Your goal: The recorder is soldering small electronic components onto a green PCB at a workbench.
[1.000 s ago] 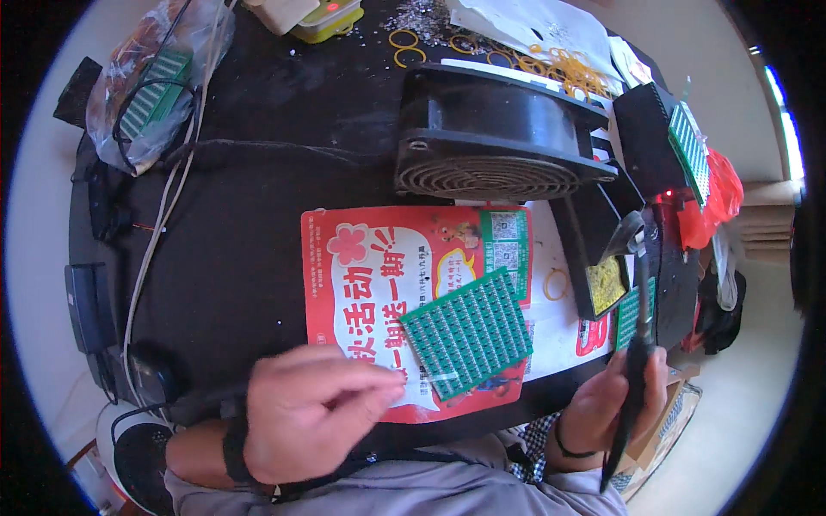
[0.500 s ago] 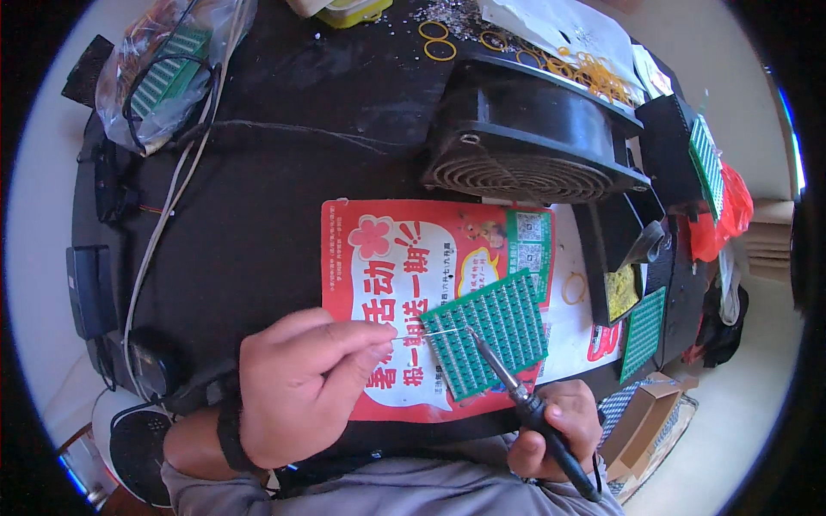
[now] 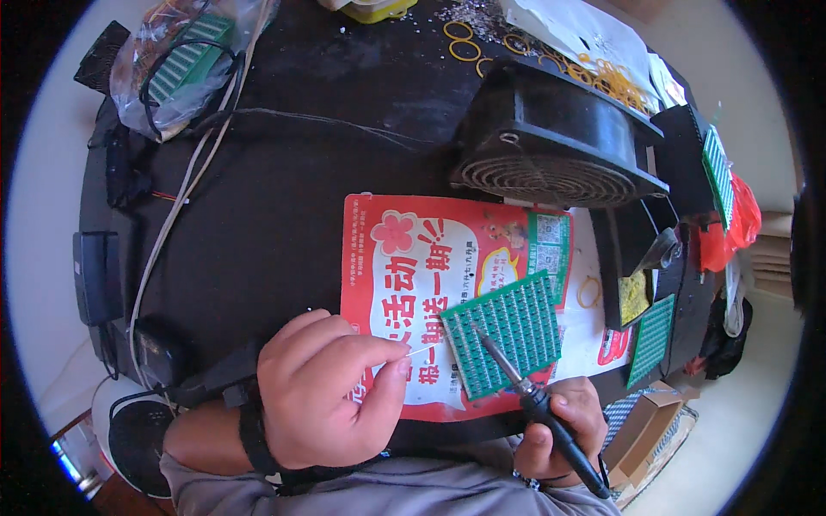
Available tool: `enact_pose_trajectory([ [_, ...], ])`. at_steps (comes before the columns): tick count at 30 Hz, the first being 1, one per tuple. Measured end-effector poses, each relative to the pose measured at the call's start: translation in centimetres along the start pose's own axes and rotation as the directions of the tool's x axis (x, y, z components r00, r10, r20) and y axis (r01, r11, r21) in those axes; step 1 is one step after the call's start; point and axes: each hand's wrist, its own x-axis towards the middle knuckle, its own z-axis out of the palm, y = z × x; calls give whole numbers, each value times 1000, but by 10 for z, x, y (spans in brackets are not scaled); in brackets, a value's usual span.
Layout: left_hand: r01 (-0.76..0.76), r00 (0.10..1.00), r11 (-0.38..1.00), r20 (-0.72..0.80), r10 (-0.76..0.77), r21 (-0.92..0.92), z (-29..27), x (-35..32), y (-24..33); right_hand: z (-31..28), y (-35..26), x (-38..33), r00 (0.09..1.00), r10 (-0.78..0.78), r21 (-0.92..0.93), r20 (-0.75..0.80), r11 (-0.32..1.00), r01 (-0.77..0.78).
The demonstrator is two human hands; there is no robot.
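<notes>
A thin silvery length of solder wire (image 3: 421,351) is pinched between thumb and forefinger of my left hand (image 3: 331,396). Its free end points toward a green circuit board (image 3: 520,322) covered in rows of small parts, stopping short of the board's left edge. My right hand (image 3: 564,421) is wrapped round the black handle of a soldering iron (image 3: 502,358). The iron's tip is over the left part of the board; whether it touches is too small to tell. Under the board lies a red and white printed sheet (image 3: 366,258).
Behind the board stands a black box fan (image 3: 559,129). To its right is a black holder with a yellow sponge (image 3: 635,297), beside another green board (image 3: 652,340). Yellow rubber bands (image 3: 615,82) lie at the back. Cables (image 3: 172,215) and a plastic bag of boards (image 3: 185,64) are left.
My left hand has drawn the solder wire back from the iron's tip, away from the board. The iron stays over the board. The whole view has shifted slightly.
</notes>
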Motion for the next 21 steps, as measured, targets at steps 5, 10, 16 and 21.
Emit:
enact_pose_trajectory([
  [5,-27,1000,999,8,26,31,2,2,0,3,-5,9,998,6,-65,64,998,-2],
  [10,-32,999,996,2,32,77,2,-1,0,8,-5,15,998,-46,-59,39,997,49],
  [16,-35,999,996,32,33,78,3,-1,-3,9,-3,14,998,-45,-61,36,997,47],
  [21,-69,997,995,33,67,66,5,-1,-6,13,-2,16,999,-36,-22,-3,999,36],
])
